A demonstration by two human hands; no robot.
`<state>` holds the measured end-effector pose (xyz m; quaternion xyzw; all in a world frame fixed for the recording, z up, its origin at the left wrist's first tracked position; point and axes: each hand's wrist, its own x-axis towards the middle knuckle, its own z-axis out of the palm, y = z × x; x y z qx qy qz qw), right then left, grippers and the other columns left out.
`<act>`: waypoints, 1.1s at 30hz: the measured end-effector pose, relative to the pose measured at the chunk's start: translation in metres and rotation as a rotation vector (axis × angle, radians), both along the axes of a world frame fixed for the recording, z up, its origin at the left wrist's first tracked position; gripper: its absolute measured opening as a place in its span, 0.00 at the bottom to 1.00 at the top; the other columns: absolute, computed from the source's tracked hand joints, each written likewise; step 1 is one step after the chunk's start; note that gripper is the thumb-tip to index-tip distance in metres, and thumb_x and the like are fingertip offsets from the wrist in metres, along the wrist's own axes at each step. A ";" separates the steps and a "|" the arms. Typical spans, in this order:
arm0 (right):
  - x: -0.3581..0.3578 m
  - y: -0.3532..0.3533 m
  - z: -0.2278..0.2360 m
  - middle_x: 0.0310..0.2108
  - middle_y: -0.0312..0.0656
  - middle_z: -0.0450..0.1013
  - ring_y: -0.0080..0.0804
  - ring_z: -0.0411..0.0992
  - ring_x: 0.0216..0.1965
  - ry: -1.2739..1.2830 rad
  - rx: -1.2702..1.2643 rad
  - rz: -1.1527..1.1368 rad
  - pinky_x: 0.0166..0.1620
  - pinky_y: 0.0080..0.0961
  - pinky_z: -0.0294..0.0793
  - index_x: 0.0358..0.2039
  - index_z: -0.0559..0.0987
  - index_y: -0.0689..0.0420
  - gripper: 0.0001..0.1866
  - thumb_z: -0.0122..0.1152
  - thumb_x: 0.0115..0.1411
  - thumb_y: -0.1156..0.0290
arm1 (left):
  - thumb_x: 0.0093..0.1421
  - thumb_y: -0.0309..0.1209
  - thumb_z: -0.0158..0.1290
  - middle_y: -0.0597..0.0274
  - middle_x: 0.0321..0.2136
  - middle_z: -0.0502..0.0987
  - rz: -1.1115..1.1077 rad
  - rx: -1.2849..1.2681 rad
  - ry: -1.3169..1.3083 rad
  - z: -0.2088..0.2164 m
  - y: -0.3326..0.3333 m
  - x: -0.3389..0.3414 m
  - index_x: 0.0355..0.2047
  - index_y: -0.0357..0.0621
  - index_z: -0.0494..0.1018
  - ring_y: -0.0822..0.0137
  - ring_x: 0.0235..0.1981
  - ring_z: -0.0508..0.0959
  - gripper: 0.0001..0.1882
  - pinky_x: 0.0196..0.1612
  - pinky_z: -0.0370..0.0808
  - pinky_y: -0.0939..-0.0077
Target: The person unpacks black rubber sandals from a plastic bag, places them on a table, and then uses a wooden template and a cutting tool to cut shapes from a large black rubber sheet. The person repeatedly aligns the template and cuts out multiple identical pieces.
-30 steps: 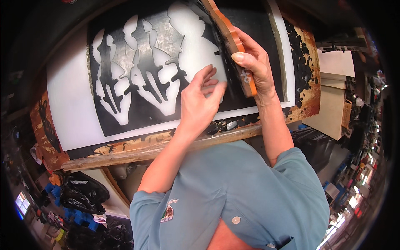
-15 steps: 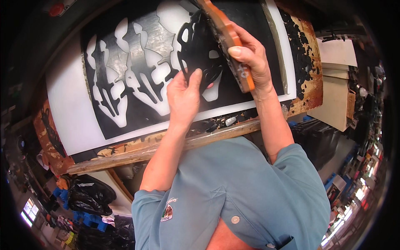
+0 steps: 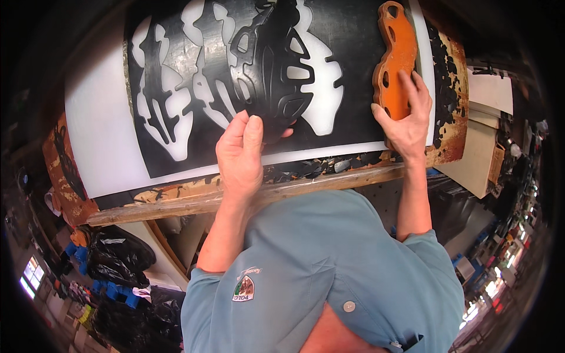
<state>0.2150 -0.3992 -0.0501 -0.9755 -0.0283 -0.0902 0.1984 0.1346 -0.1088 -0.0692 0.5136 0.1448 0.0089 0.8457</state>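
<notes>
Black and perforated, the cut-out piece [image 3: 271, 82] above the sheet [image 3: 362, 59], its near end pinched in the left hand [image 3: 241, 159], wants even lifting, while the right hand's [image 3: 409, 132] grip (clasping or resting, I cannot tell) touches the orange block [image 3: 401, 53].

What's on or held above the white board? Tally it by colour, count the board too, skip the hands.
Black: 2, the sheet and the held cut-out piece, taken as one since layers can't be told
Orange: 1, the cutting die
White: 1, the board
Total: 4
</notes>
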 end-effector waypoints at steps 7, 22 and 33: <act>0.018 0.076 0.029 0.43 0.43 0.78 0.39 0.75 0.42 -0.282 0.352 0.721 0.46 0.35 0.78 0.55 0.83 0.58 0.35 0.84 0.48 0.55 | 0.78 0.31 0.51 0.55 0.45 0.84 -0.005 0.220 -0.093 -0.014 0.003 -0.006 0.53 0.32 0.77 0.68 0.44 0.84 0.14 0.49 0.83 0.72; 0.043 0.136 -0.002 0.32 0.36 0.75 0.21 0.76 0.27 0.581 1.144 0.816 0.28 0.20 0.79 0.54 0.84 0.65 0.15 0.59 0.76 0.70 | 0.78 0.36 0.52 0.65 0.30 0.80 0.091 0.133 -0.199 -0.008 -0.012 0.022 0.43 0.35 0.77 0.76 0.29 0.79 0.14 0.34 0.80 0.79; 0.064 0.106 -0.022 0.23 0.24 0.69 0.10 0.60 0.22 0.426 1.364 0.136 0.25 0.14 0.61 0.42 0.87 0.56 0.16 0.56 0.77 0.61 | 0.78 0.34 0.51 0.69 0.24 0.75 0.180 0.313 -0.054 -0.001 -0.001 -0.022 0.41 0.39 0.73 0.81 0.20 0.67 0.11 0.23 0.65 0.84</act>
